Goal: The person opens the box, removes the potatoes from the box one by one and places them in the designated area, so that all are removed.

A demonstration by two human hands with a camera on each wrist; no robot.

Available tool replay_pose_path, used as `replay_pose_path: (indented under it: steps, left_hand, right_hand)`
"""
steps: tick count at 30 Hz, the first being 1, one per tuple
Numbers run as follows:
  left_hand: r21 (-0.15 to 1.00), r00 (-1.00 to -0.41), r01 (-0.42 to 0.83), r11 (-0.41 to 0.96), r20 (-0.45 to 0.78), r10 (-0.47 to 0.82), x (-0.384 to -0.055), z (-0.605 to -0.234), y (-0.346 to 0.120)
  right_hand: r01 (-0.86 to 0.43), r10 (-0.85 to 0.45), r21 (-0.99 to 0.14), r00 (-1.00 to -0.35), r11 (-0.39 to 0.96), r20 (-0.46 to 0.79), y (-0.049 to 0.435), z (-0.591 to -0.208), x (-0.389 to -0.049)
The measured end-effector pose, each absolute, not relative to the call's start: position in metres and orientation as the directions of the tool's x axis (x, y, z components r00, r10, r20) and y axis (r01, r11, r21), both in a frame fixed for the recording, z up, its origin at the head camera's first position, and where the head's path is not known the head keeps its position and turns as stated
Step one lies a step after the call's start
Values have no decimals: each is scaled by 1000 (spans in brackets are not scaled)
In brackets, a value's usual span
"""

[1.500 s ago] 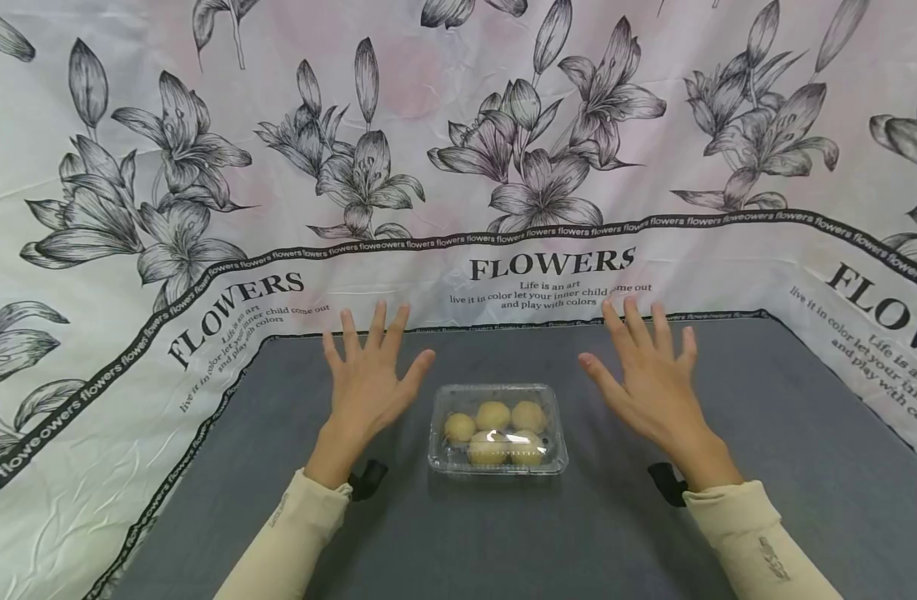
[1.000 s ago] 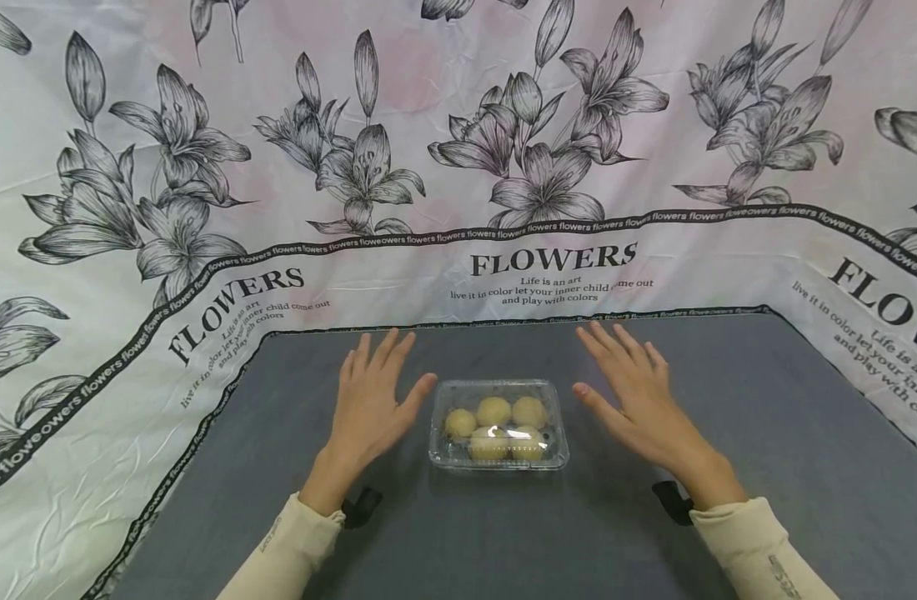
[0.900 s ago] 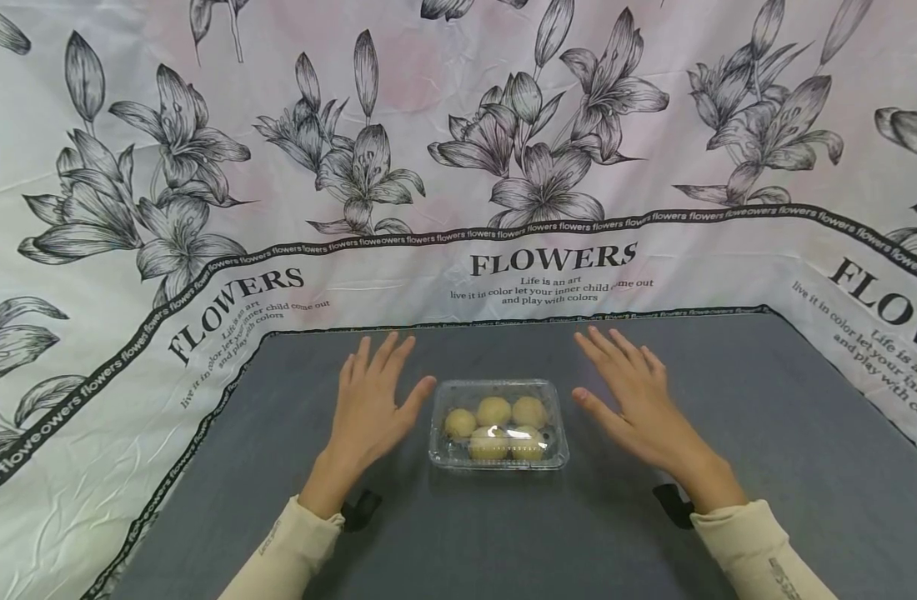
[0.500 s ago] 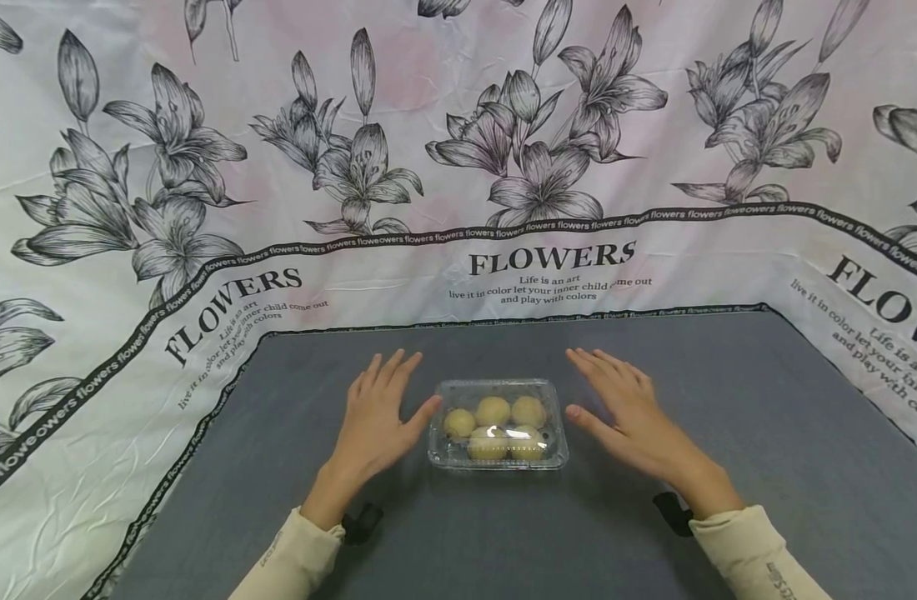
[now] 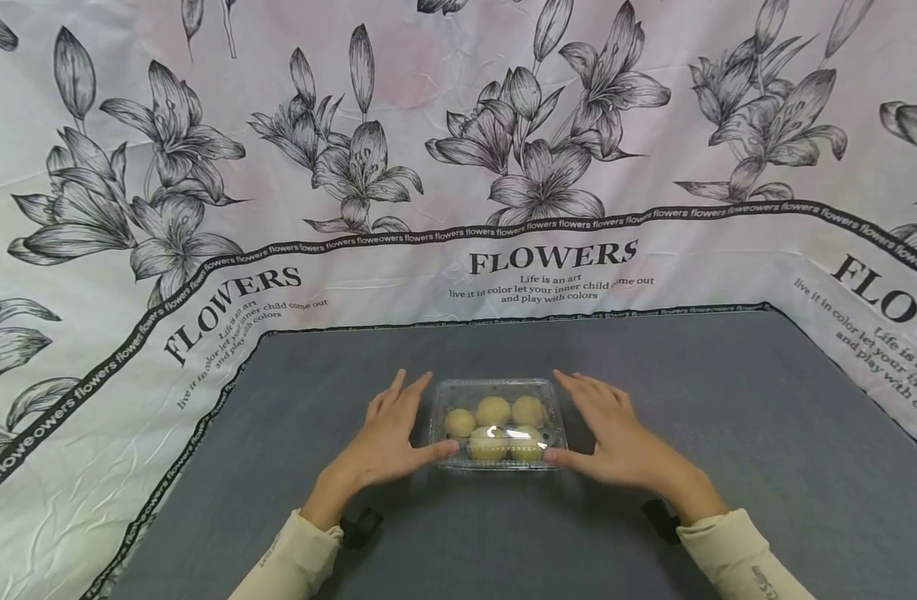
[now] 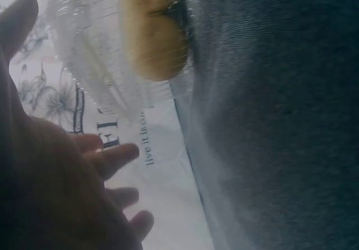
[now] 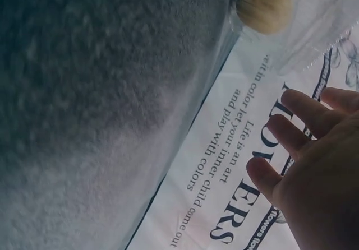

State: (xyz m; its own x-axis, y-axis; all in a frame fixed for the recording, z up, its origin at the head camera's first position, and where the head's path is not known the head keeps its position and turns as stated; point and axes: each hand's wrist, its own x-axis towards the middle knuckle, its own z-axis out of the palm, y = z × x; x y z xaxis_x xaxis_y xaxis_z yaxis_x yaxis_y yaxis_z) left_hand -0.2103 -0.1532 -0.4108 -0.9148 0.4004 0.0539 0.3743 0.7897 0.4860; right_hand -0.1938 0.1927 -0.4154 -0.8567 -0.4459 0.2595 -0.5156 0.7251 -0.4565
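A clear plastic clamshell box (image 5: 498, 385) stands on the grey table, its lid down. Inside lie several round, pale yellow balls (image 5: 493, 411), perhaps buns or fruit. On its left side my left hand (image 5: 387, 437) is spread, the thumb overlapping the box's front left corner. My right hand (image 5: 616, 442) mirrors it on the right, thumb at the front right corner and fingers pointing toward the back. In the left wrist view, the fingers (image 6: 115, 159) stand apart from the box wall. The right wrist view likewise shows loosely extended fingers (image 7: 291, 132) beside the box.
The grey table (image 5: 473, 542) stretches around the box on all sides. A white cloth (image 5: 398, 283) printed with flowers and lettering hangs behind it and along both sides. Dark straps (image 5: 363, 527) sit at the wrists below the pale sleeves (image 5: 297, 554).
Both hands have come down and inward from raised, spread positions to the two sides of the box, thumbs now over its front corners. The box has stayed in place.
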Motion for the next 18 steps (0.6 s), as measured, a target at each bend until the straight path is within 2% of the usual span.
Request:
replay_pose_path:
  steps: [9,18]
  left_hand:
    - [535,-909,344,772,-17,416,-209,-418,-154]
    - [529,-902,360,768,-14,432,-210,-421,-155]
  right_hand:
    - [-556,-485,-471,-830,685,275,189,-424,-191]
    - [-544,-480,-460,-838,702,259,187,-427,-192]
